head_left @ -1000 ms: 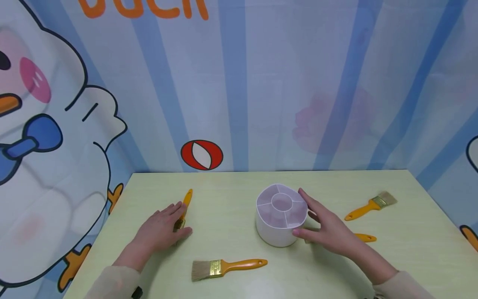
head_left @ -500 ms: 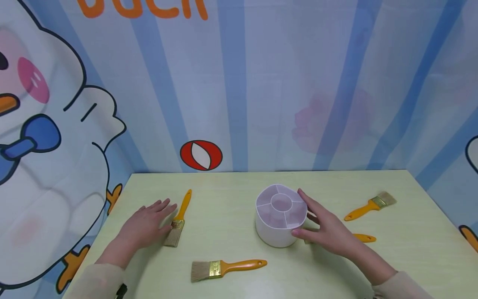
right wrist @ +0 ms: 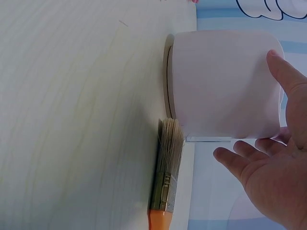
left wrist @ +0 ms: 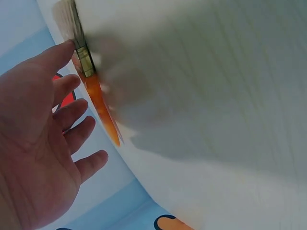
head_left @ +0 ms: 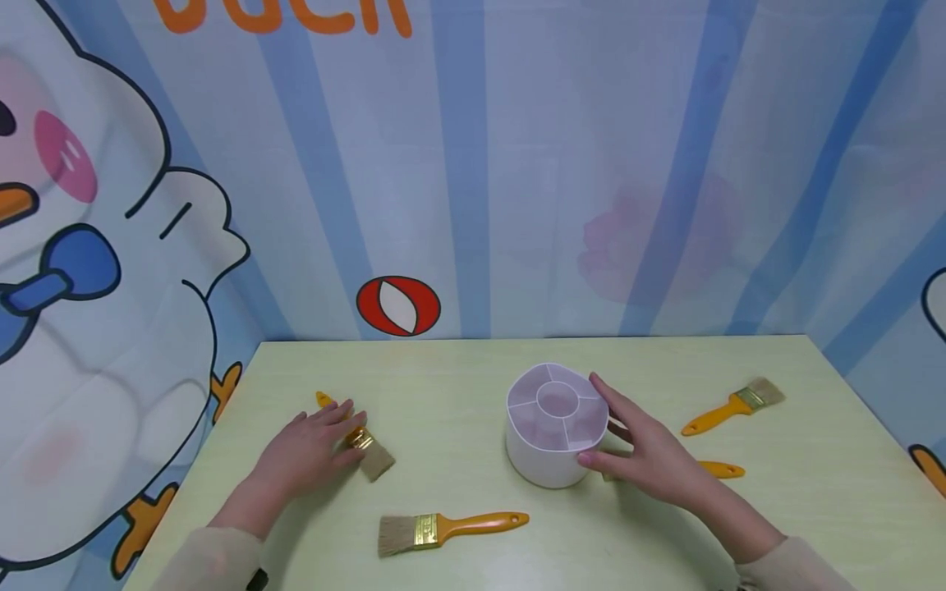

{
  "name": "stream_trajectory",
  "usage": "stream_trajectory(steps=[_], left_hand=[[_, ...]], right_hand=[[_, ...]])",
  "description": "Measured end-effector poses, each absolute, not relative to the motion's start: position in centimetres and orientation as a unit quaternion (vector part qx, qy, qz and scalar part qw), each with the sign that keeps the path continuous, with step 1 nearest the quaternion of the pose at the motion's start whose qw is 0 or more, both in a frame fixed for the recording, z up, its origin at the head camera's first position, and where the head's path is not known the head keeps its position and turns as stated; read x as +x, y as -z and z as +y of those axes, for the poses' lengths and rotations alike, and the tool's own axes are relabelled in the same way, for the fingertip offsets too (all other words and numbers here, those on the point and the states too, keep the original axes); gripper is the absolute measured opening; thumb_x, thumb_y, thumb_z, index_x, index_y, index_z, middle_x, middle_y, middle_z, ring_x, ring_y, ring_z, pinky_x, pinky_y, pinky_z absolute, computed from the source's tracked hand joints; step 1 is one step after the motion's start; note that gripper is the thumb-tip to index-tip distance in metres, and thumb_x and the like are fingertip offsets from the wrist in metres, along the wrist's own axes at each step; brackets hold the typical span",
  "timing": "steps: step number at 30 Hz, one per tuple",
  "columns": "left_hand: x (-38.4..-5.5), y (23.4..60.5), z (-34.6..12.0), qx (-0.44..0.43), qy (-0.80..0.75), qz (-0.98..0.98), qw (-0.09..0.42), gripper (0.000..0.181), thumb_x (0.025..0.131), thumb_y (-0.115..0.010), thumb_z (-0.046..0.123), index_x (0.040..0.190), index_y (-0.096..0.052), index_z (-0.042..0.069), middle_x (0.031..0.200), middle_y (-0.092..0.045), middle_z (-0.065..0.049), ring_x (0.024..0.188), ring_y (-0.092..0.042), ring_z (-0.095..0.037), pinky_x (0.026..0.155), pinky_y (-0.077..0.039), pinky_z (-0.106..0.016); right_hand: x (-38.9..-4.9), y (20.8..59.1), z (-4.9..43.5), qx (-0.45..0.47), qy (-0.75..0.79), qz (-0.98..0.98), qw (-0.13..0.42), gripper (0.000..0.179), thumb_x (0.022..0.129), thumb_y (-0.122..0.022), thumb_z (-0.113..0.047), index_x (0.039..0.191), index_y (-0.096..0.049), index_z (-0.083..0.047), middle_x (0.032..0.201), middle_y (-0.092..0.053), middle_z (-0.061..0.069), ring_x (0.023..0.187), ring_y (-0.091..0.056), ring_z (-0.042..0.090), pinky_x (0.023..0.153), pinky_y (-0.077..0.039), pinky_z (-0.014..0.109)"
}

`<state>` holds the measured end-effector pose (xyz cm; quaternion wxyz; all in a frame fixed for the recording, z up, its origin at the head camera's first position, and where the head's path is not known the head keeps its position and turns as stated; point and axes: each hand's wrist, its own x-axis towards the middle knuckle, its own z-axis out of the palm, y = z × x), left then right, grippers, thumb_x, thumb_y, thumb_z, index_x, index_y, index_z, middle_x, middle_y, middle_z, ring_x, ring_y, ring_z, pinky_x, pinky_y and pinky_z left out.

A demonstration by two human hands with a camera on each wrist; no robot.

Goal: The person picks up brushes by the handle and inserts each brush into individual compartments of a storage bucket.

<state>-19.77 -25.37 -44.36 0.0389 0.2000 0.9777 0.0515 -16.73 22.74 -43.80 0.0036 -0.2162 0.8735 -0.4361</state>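
Observation:
My left hand (head_left: 303,455) lies over a paintbrush (head_left: 377,461) on the left of the table, its fingers loosely straight. The bristles point toward the front right; the hand covers part of the orange handle. In the left wrist view, the thumb overlaps the brush (left wrist: 86,62) near its brass ferrule. With thumb and index finger set round its right side, my right hand (head_left: 658,464) holds a white round desk organizer (head_left: 543,464). It stands upright on the table, divided into compartments round a central ring. Behind the right hand lies another paintbrush (head_left: 724,470), partly hidden.
A paintbrush (head_left: 484,524) lies crosswise at the front middle of the pale table (head_left: 443,402). One more brush (head_left: 739,405) lies at the back right, bristles away. Behind the table hangs a blue striped backdrop (head_left: 517,164) with cartoon figures.
The left hand drew back leftward, then came over the brush again. That brush has turned: its handle now points back left and its bristles front right. Right hand and organizer stayed put.

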Motion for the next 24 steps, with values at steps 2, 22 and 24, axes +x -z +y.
stream_trajectory(steps=[2,22,24], left_hand=[[-19.7,44.7,-25.1,0.191,-0.06,0.979,0.045,0.056,0.103,-0.07,0.039,0.15,-0.062,0.009,0.158,-0.053,-0.022,0.147,-0.049,-0.045,0.115,-0.039,-0.074],[-19.8,44.0,-26.2,0.172,-0.062,0.982,0.043,0.055,0.101,-0.073,0.037,0.149,-0.064,0.011,0.156,-0.056,-0.022,0.145,-0.05,-0.046,0.117,-0.037,-0.073],[-19.9,43.8,-26.8,0.177,-0.056,0.981,0.052,0.055,0.1,-0.074,0.036,0.148,-0.065,0.01,0.154,-0.057,-0.022,0.144,-0.051,-0.046,0.117,-0.037,-0.073]], right_hand=[[-16.7,43.8,22.7,-0.215,0.436,0.874,0.005,0.103,0.092,-0.087,-0.03,0.171,-0.024,-0.009,0.172,-0.029,0.025,0.144,-0.049,0.053,0.108,-0.05,0.062],[-16.8,43.9,22.7,-0.211,0.437,0.874,0.008,0.104,0.092,-0.087,-0.031,0.171,-0.023,-0.011,0.172,-0.03,0.024,0.144,-0.049,0.052,0.108,-0.051,0.06],[-16.8,43.9,22.7,-0.209,0.439,0.874,0.01,0.104,0.092,-0.087,-0.031,0.172,-0.022,-0.011,0.172,-0.03,0.023,0.145,-0.049,0.051,0.108,-0.051,0.059]])
